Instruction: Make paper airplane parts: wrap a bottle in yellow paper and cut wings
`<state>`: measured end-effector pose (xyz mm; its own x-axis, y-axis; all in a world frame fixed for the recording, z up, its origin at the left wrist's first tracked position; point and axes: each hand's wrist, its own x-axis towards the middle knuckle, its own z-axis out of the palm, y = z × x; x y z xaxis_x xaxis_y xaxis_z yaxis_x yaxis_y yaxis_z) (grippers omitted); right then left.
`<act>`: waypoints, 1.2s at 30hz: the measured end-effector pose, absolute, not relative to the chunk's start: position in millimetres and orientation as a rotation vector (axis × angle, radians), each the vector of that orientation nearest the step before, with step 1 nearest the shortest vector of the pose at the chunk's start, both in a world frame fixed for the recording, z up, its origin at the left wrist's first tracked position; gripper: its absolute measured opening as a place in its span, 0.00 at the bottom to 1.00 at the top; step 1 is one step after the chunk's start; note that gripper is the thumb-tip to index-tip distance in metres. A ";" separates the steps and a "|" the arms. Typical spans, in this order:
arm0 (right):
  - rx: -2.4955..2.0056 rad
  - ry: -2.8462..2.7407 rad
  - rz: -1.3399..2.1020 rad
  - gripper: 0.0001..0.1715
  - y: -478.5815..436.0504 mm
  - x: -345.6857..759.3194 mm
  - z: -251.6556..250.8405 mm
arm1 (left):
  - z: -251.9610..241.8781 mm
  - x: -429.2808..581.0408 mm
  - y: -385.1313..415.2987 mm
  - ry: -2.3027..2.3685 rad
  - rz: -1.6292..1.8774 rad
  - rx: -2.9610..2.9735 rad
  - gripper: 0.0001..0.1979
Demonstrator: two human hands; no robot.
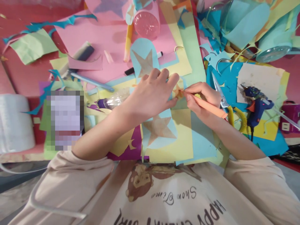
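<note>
While left hand (153,97) outspread between two stars (159,129), right hand (207,93) around one orange marker (211,108).

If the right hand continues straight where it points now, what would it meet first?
Probably the left hand, which lies just past the small star at the tip of the orange pen in the right hand; depth is unclear from this single view.

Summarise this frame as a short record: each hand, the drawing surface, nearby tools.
Left hand: resting on light blue paper
Right hand: holding an orange marker, its tip at a small star
Larger stars: one above the left hand, one below in the picture
Tools at picture right: scissors, glue gun
</note>
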<state>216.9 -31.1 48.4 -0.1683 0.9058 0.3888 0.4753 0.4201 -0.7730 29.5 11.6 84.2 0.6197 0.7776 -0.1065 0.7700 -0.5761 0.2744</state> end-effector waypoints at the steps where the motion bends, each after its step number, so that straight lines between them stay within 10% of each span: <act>1: -1.176 -1.770 0.578 0.04 -30.6 217.8 47.5 | 84.1 29.3 11.4 1.250 0.036 2.560 0.20; 7: -1.210 -1.587 0.592 0.19 -20.4 230.8 37.9 | 86.9 32.8 7.5 1.305 0.000 2.570 0.20; 28: -1.253 -1.666 0.596 0.17 5.7 246.8 35.5 | 76.2 39.9 7.7 1.132 0.386 2.643 0.23; 36: -1.293 -1.543 0.661 0.18 6.3 247.5 30.7 | 100.7 -50.8 59.2 2.085 0.084 2.218 0.20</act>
<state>247.5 6.3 30.7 0.0456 0.9422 0.3320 0.4100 0.2854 -0.8663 -50.8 59.2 100.7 0.0630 0.9977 -0.0254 0.9924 -0.0599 0.1073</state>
